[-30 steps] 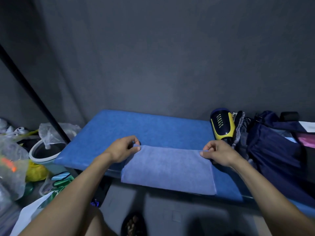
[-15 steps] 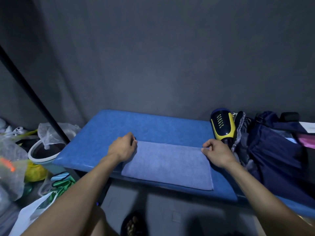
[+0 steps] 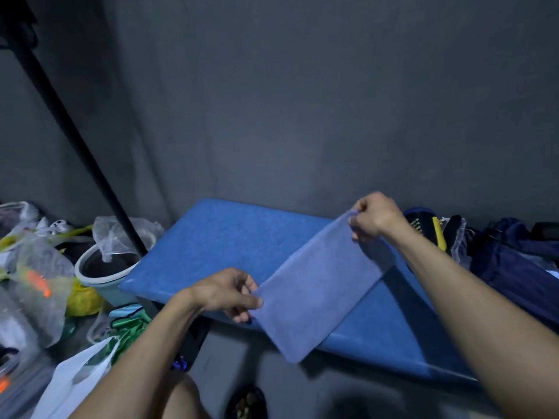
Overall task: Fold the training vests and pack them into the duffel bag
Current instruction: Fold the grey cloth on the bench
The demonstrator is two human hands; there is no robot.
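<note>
Above the blue bench (image 3: 230,237), the folded vest (image 3: 317,291) hangs slanted, left hand (image 3: 225,293) pinching its seven-o'clock corner, right hand (image 3: 375,217) its one-o'clock corner. Only corners are held, so the layers could slip open while lifted.

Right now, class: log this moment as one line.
left hand: pinches cloth corner | right hand: pinches opposite corner, higher | purple cloth: lifted, tilted

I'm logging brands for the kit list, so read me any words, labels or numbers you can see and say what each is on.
None can be read.
Black and yellow object behind the right hand: pale marks in a row, too blurred to read.
Folded blue cloth: no print visible.
</note>
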